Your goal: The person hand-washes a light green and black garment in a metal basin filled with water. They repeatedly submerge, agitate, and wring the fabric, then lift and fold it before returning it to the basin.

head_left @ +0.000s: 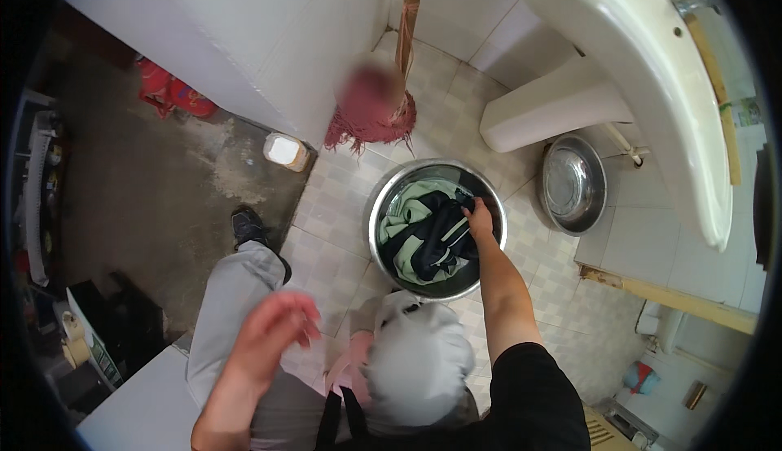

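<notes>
A round metal basin (378,243) stands on the tiled floor in front of me. In it lies a bunched garment, dark navy (440,227) with pale stripes, together with light green cloth (405,216). My right hand (481,220) reaches over the basin's right side, its fingers closed on the dark garment near the rim. My left hand (281,325) is raised above my left leg, away from the basin. Motion blurs its fingers, and nothing can be made out in them.
A red mop (371,113) leans in the corner. Right of it are a white pedestal sink (700,125) and a second metal basin (574,184). A white-topped container (286,151) stands by the wall end. Near my lap is a blurred pale grey shape (419,361).
</notes>
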A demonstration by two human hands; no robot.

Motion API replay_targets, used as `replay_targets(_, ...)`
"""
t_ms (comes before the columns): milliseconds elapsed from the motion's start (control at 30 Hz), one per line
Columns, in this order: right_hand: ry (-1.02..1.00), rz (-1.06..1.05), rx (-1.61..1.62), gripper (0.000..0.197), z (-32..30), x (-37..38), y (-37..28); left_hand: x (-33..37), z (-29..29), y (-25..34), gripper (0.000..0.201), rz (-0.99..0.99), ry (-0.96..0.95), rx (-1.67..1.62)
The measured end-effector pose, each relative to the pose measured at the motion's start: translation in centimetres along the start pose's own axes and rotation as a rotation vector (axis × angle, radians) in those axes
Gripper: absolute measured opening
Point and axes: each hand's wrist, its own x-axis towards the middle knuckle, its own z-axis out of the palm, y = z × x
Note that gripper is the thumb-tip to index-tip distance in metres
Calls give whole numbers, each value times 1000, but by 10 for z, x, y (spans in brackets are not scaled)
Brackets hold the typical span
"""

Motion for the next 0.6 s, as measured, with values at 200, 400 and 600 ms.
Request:
replay_targets(200,-541,124,258,60,10,50,37,-15,16,38,34,344,-520,685)
replay_targets(400,-794,-159,-129,38,6,63,5,5,2,-8,42,174,-403,1771)
replay_targets(600,-345,-299,308,41,44,42,0,2,5,-26,42,165,-238,1724)
